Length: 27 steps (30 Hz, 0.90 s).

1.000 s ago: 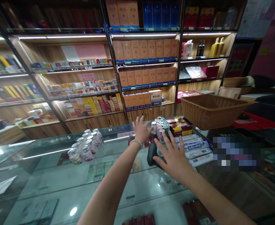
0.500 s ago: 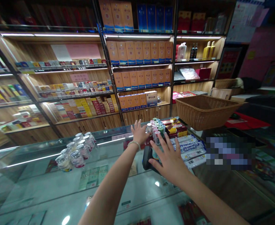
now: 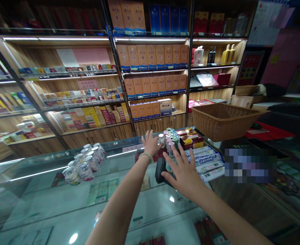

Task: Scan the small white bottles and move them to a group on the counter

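My left hand (image 3: 152, 144), with a bracelet at the wrist, is open over the glass counter, its fingers spread beside a small white-lidded jar (image 3: 161, 139). Whether it touches the jar I cannot tell. My right hand (image 3: 183, 170) is open too, fingers spread, above a black device (image 3: 160, 170) and near the colourful capped tubes (image 3: 170, 136). To the right of the tubes lie red and yellow packs (image 3: 192, 137), with blue and white packets (image 3: 207, 158) in front of them. A group of clear jars (image 3: 84, 163) stands on the left of the counter.
A wicker basket (image 3: 223, 120) sits at the right back of the glass counter (image 3: 124, 211). Behind are shelves with orange boxes (image 3: 151, 57) and small packs. A red mat (image 3: 274, 132) lies at the right, near a blurred-out patch.
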Each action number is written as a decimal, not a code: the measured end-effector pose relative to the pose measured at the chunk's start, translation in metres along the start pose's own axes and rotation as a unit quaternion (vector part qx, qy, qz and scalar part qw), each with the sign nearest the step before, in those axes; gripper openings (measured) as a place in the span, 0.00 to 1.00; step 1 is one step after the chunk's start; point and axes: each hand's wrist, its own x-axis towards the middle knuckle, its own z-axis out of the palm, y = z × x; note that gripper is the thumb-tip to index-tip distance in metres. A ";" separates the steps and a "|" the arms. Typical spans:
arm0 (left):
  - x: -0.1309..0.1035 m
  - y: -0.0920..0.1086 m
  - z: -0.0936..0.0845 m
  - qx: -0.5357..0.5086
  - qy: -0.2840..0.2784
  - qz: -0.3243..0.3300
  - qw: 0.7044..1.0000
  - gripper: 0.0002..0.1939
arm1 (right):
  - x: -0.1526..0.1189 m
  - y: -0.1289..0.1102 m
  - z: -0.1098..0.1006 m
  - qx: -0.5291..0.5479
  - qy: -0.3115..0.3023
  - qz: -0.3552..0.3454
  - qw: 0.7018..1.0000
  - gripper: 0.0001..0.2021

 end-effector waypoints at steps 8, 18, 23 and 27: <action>-0.026 -0.032 -0.019 0.021 0.001 -0.008 1.000 0.18 | -0.002 0.000 0.004 -0.015 0.013 -0.003 1.000 0.30; -0.076 -0.059 -0.047 0.027 0.002 -0.029 0.999 0.19 | -0.006 -0.001 0.008 -0.024 0.000 -0.011 1.000 0.30; -0.091 -0.062 -0.057 0.031 -0.010 -0.030 0.999 0.20 | -0.007 -0.002 0.009 -0.023 -0.008 -0.015 1.000 0.31; -0.103 -0.066 -0.065 0.018 -0.019 -0.028 0.999 0.18 | -0.007 -0.001 0.009 -0.022 -0.009 -0.017 1.000 0.31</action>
